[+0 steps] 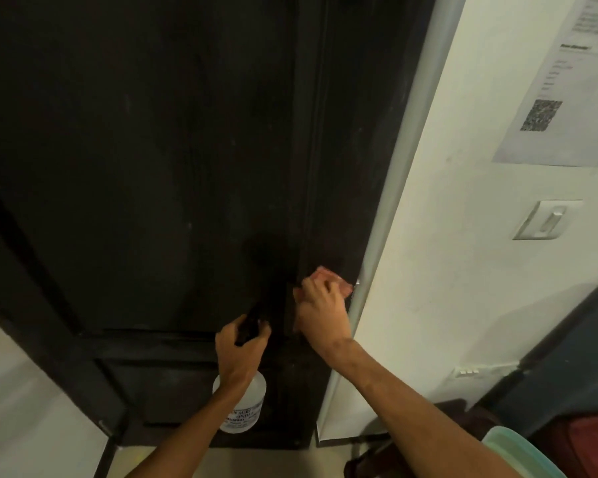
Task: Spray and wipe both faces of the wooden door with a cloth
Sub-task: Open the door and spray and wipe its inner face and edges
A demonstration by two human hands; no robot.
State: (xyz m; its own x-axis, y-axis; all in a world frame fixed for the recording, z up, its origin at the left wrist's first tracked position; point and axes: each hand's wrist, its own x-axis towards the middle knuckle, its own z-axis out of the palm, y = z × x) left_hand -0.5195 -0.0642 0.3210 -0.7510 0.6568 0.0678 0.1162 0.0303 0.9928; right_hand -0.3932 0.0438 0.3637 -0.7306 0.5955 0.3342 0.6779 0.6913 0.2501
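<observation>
Head view: both hands work low on the wooden door (152, 167), 1 with spray, 1 with cloth.
From my remote seat I note the right hand (320, 315), fingers curled over the pink cloth (327, 273), pressing it to the door's right stile just beside the grey wall edge (394, 188). The left hand (242, 350) grips the black trigger head of the spray bottle (247, 405), fingers wrapped round it, with the clear body hanging below the wrist close to the door. This face fills the view; the other face I cannot see. My judgement: this is the wiping step on face 1. To do it well, hold the cloth flat, follow the stile's grooves along the grain, overlap passes, and spray lightly so nothing runs down.
</observation>
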